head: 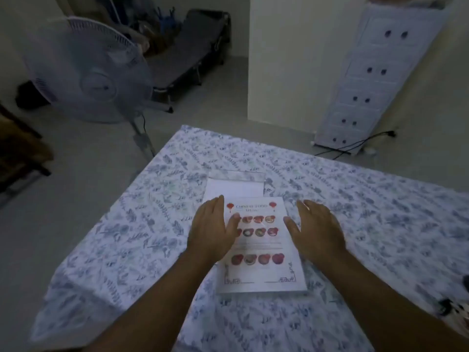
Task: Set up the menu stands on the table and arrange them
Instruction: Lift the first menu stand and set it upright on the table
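Note:
A menu stand lies flat on the table, showing a white Chinese food menu with red dish pictures. Behind it lies a second clear stand holding a blank white sheet. My left hand hovers over the menu's left edge, fingers spread, thumb above the dish pictures. My right hand hangs at the menu's right edge, fingers apart. Neither hand grips anything. Whether the palms touch the stand I cannot tell.
The table wears a white cloth with blue leaf print. A standing fan is off the far-left corner. A folding cot sits at the back. A white drawer cabinet leans at the right wall, cables on the floor.

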Demonstrator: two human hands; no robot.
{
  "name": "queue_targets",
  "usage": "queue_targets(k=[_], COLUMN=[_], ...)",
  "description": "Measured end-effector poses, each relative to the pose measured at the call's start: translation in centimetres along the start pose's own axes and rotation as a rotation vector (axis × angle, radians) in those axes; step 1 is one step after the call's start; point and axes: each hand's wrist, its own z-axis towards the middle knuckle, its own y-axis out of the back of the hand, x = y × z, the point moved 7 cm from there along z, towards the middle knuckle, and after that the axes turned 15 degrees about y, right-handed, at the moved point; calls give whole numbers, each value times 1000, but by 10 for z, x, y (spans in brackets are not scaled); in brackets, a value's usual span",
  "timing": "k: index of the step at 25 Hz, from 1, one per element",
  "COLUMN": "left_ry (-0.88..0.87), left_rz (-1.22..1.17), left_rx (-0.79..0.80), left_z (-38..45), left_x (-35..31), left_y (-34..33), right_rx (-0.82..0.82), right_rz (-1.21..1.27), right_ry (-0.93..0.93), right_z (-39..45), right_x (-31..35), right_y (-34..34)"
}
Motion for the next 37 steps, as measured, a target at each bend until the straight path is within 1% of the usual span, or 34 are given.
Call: queue_targets(k=[1, 3, 4, 6, 8, 11, 15, 17, 19, 22, 25, 27, 29, 31, 34, 37], left_ry=[62, 190, 244, 309, 341, 388, 427, 379, 275, 115, -25, -104, -151, -166, -138, -146], left_rz=[-10, -11, -8, -60, -124, -212, -296, -321, -355, -434, -526, -564, -569, -592, -619, -614], left_rx=[36, 104, 165, 227, 263, 271, 308, 313, 307, 327, 327, 286, 231, 221, 215, 180], left_z=[11, 26, 31, 42, 47, 52, 53, 47, 34, 9, -16, -31, -42, -54, -65, -71], left_x=[15, 37, 47, 58, 64, 65, 60, 46, 16, -44, -97, -124, -140, -148, -139, -132], left_y=[-15, -42, -54, -75, -87, -93, -87, -81, -71, -62, -63, -65, -66, -77, -94, -100], right_rx=[56, 97, 150, 157, 91, 12, -64, -104, -193, -410, -625, -711, -770, -819, -827, -847], right_rz=[6, 31, 57, 164, 288, 441, 577, 607, 612, 593, 589, 603, 602, 614, 625, 617], right_ry=[-65, -158, -203, -277, -366, -489, -519, -541, -561, -599, -610, -595, -565, -553, -534, -515], right_z=[5, 11, 10, 15, 16, 15, 11, -2, -25, -74, -127, -155, -171, -185, -190, -195], right_x=[-5, -15, -19, -23, -25, -30, -33, -39, -53, -86, -120, -139, -151, -162, -167, -166], right_y=[-17, -47, -63, -90, -102, -114, -105, -87, -59, -7, 30, 39, 37, 32, 19, 12])
